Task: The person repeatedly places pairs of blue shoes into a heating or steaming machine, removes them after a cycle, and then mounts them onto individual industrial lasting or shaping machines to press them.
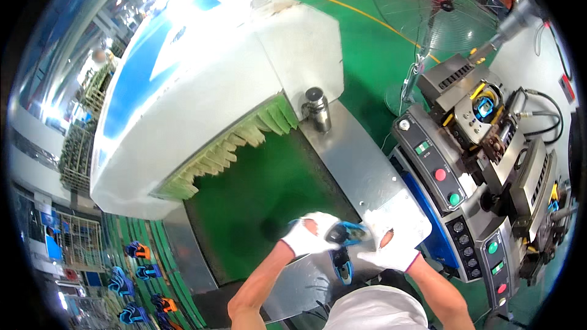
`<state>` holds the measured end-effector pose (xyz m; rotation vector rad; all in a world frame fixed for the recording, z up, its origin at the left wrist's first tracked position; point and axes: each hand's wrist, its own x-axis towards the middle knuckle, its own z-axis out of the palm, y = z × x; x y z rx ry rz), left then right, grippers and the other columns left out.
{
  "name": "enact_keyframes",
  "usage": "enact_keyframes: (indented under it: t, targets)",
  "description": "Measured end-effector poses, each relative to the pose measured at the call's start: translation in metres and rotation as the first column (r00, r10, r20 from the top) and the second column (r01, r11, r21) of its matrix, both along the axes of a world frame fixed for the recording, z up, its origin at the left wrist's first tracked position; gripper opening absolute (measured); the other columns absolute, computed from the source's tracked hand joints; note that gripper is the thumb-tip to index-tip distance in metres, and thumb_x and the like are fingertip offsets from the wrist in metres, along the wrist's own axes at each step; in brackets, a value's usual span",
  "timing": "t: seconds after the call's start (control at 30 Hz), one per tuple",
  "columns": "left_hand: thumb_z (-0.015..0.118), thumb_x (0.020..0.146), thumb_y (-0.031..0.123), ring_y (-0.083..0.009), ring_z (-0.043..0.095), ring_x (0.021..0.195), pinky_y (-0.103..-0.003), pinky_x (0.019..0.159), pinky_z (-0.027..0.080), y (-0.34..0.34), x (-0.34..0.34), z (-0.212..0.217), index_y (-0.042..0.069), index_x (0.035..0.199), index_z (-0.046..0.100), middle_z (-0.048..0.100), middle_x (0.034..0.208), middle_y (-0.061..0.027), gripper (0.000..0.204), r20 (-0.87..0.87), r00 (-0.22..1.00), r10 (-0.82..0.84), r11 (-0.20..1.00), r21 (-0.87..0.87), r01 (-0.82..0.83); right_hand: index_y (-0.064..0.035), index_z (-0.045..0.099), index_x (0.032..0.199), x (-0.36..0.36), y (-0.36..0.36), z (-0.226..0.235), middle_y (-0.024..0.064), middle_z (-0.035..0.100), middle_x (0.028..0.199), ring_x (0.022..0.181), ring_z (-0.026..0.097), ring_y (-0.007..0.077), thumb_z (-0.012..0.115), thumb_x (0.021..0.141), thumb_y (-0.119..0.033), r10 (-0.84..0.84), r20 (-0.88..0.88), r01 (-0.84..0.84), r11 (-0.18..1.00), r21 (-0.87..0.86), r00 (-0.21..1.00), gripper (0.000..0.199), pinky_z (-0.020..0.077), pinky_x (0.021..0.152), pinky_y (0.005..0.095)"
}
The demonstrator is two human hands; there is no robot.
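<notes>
A blue-and-black shoe upper point(347, 234) is held between my two hands above the near edge of the steel table. My left hand point(310, 234), in a white glove, is closed round its left end. At its right end is my right hand point(391, 249), also gloved in white, with thumb and fingers around the tip; the exact contact is blurred. Just below, a second blue-and-black shoe upper point(342, 266) lies at the table's near edge. The green conveyor belt point(263, 208) runs beyond my left hand into a white machine point(244, 55) with green cloth flaps point(244, 140).
A steel flask point(317, 110) stands on the steel side ledge point(361, 153). At the right is a press machine with a button panel point(431, 162); a white sheet point(406, 217) lies beside it. Several shoe uppers point(147, 272) sit on a green rack at left. A fan point(437, 6) stands behind.
</notes>
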<state>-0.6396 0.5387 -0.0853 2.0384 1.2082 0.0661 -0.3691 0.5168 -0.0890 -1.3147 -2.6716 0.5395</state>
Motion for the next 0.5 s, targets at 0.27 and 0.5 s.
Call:
enact_keyframes:
  t: [0.27,0.5]
  targets:
    - [0.078,0.080,0.039,-0.0376,0.067,0.105,-0.043,0.093,0.054,0.050,0.170,0.106,0.004,0.119,0.067,0.070,0.113,-0.0195,0.053,-0.030,0.884,-0.467,0.871,0.161,0.465,-0.0039,0.059,0.132,0.117,-0.008,0.022,0.0129,0.071,0.119,0.100,0.070,0.0256,0.087,0.076,-0.039,-0.430,-0.536,0.029,0.798,-0.601,0.726,0.072,0.0547,0.091,0.0369]
    - [0.075,0.089,0.014,-0.0332,0.065,0.117,-0.039,0.101,0.052,0.154,0.317,0.148,0.002,0.129,0.063,0.065,0.129,-0.0172,0.044,0.362,0.904,-0.228,0.821,0.570,-0.021,-0.0069,0.058,0.138,0.278,-0.074,0.042,-0.0030,0.063,0.088,0.061,0.048,0.0048,0.086,0.080,-0.009,-0.961,-0.277,-0.248,0.272,-0.930,-0.016,0.064,0.0349,0.049,0.0235]
